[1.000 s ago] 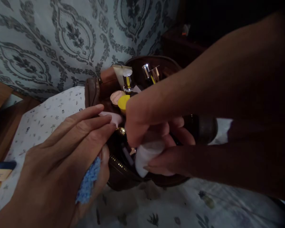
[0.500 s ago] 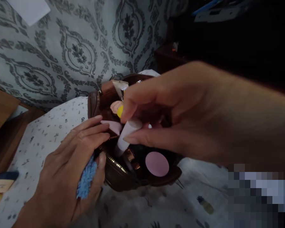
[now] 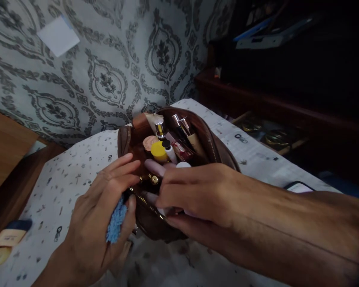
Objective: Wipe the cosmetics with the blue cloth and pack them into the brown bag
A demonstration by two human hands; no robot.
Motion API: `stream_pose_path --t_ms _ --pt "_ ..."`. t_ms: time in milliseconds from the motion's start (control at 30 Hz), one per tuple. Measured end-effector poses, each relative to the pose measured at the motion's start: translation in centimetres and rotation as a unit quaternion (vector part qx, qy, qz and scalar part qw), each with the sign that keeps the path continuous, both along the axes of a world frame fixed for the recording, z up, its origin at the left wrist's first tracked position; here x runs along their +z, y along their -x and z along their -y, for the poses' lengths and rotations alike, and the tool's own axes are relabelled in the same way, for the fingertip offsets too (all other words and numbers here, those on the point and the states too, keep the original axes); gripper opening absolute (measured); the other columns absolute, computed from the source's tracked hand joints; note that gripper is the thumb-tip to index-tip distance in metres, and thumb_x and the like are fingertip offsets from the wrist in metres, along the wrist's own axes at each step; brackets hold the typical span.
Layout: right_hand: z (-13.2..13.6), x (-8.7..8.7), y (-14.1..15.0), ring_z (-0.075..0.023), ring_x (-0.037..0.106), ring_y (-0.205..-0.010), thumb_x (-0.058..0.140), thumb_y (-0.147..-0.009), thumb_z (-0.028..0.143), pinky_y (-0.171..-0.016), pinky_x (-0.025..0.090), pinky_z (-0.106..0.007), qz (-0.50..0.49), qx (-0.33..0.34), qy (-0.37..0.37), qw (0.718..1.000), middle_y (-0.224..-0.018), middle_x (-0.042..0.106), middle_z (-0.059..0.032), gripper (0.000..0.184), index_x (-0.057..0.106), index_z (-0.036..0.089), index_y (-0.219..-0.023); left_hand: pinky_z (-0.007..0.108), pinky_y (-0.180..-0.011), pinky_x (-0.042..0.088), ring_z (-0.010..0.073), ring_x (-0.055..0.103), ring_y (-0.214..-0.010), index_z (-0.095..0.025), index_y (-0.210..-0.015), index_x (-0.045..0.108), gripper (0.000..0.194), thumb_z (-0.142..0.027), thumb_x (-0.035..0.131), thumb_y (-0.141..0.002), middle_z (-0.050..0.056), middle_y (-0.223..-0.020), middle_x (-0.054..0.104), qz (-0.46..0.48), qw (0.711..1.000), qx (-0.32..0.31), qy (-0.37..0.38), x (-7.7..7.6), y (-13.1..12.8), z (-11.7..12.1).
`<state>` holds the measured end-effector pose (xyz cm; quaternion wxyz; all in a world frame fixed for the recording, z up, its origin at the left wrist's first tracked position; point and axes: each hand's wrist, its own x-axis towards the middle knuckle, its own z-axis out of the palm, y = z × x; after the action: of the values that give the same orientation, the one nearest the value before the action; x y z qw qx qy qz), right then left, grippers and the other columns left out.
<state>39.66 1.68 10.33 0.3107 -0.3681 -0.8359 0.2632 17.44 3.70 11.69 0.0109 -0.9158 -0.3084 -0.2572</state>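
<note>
A brown makeup bag stands unzipped, full of cosmetics. My left hand rests its fingers on the bag's near left rim, with a fuzzy blue cloth pinched between thumb and palm. Down in the front of the bag is my right hand, fingers bent together; what they hold is mostly hidden. Just beyond them lie a pale pink tube, a yellow-lidded jar, a small white tube with a black cap and a peach round item. Several slim tubes lean at the back.
A patterned white cloth covers the table. At the left edge lies a cream and dark blue item. A phone sits partly behind my right forearm. An open drawer with round items is at the right.
My right hand has moved down into the front of the bag with the white tube, which is now largely out of sight. The bag's back contents are uncovered. My left hand stays at the rim.
</note>
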Motion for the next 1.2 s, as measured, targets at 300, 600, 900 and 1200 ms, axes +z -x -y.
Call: stream_pose_path --t_ms 300,600,900,1200 --pt "0.5 -0.6 -0.6 -0.0109 0.058 -0.068 0.056 -0.084 0.004 -0.062 0.049 -0.024 -0.005 0.052 -0.043 0.998 -0.088 0.064 -0.0022 0.014 0.059 0.018 -0.084 0.040 -0.113 0.049 0.0243 0.052 -0.138 -0.018 -0.120 0.054 0.029 -0.008 0.048 -0.094 0.012 -0.139 0.061 -0.002 1.000 0.002 -0.003 -0.1 0.0 0.1" --pt "-0.4 -1.5 -0.3 -0.0155 0.066 -0.085 0.056 -0.083 0.001 -0.078 0.054 -0.026 0.017 0.020 -0.121 0.992 -0.093 0.067 -0.0042 0.019 0.060 0.019 -0.086 0.040 -0.112 0.050 0.0232 0.051 -0.139 -0.020 -0.121 0.055 0.027 -0.011 0.048 -0.096 0.012 -0.138 0.061 0.000 1.000 0.001 0.004 0.0 -0.1 0.2" --pt "0.3 0.4 0.7 -0.0153 0.060 -0.069 0.060 -0.072 -0.004 -0.053 0.043 -0.027 0.151 0.040 -0.091 0.983 -0.095 0.068 -0.0067 0.025 0.062 0.015 -0.088 0.042 -0.112 0.051 0.0244 0.054 -0.136 -0.020 -0.118 0.057 0.026 -0.011 0.048 -0.095 0.011 -0.136 0.064 0.005 1.000 -0.014 0.023 0.4 -0.3 -0.2" --pt "-2.6 1.6 1.6 -0.0116 0.058 -0.067 0.060 -0.083 0.002 -0.062 0.040 -0.024 0.061 -0.052 -0.026 0.996 -0.081 0.067 -0.0034 0.014 0.067 0.014 -0.079 0.042 -0.111 0.051 0.0226 0.054 -0.135 -0.023 -0.120 0.058 0.029 -0.010 0.048 -0.096 0.008 -0.132 0.065 0.015 0.999 -0.021 0.038 0.6 -0.1 -0.3"
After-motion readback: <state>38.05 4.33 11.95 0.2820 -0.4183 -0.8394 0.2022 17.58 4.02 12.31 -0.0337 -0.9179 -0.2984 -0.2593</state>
